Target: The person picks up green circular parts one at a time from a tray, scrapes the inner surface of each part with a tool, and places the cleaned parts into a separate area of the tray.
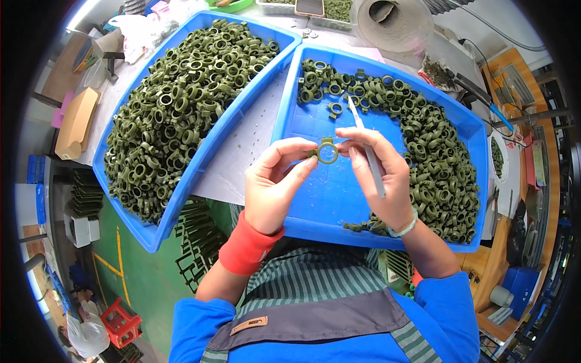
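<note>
Over the right blue tray point(315, 199), my left hand point(272, 184) is closed on a small olive-green ring part point(327, 153), pinched between thumb and fingertips. The ring faces me, with small tabs on its edge. My right hand point(387, 187) is closed round a slim, pale craft knife point(376, 174), its pointed end slanting up and away from me. The right thumb and forefinger reach the other side of the ring; whether they touch it I cannot tell. Many similar green rings point(439, 163) lie heaped along the tray's far and right sides.
To the left stands another blue tray point(175, 227), piled high with green rings point(187, 103). At the far edge are a phone point(310, 7) and a large grey round container point(396, 27). A cardboard box point(77, 124) sits at far left; a red stool point(121, 322) stands on the green floor.
</note>
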`<action>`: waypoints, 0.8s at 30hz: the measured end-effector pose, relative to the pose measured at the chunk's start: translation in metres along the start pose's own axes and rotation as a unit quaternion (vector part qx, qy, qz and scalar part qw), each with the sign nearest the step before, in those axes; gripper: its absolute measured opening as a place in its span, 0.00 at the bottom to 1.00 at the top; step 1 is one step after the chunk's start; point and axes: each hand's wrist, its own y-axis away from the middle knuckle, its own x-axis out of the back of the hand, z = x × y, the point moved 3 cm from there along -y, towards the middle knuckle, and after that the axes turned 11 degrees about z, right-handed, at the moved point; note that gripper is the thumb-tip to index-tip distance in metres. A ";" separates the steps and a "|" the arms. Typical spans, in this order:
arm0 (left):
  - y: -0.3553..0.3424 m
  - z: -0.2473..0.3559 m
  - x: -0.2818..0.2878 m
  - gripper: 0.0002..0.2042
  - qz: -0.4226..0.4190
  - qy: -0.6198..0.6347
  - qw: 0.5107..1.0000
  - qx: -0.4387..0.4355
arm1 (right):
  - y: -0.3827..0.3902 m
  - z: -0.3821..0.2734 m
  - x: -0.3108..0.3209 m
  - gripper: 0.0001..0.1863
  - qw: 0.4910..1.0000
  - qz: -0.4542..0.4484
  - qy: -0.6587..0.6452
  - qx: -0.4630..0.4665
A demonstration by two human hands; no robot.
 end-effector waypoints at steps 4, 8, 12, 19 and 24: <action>-0.001 0.004 -0.002 0.12 -0.016 -0.035 0.998 -0.057 | 0.001 0.001 0.001 0.13 0.996 -0.020 -0.052 -0.072; 0.002 0.003 -0.002 0.12 -0.015 -0.030 0.997 -0.063 | 0.002 -0.001 -0.002 0.13 0.991 -0.020 -0.082 -0.101; 0.002 0.004 -0.004 0.13 -0.038 -0.041 0.996 -0.074 | 0.002 0.000 0.000 0.11 0.993 -0.049 -0.045 -0.098; 0.002 0.002 -0.001 0.12 -0.035 -0.057 0.996 -0.059 | 0.002 0.002 -0.003 0.07 0.998 -0.058 -0.008 0.000; -0.004 0.008 0.013 0.12 0.008 -0.086 0.996 -0.015 | -0.013 0.029 -0.004 0.09 0.992 -0.016 -0.002 -0.128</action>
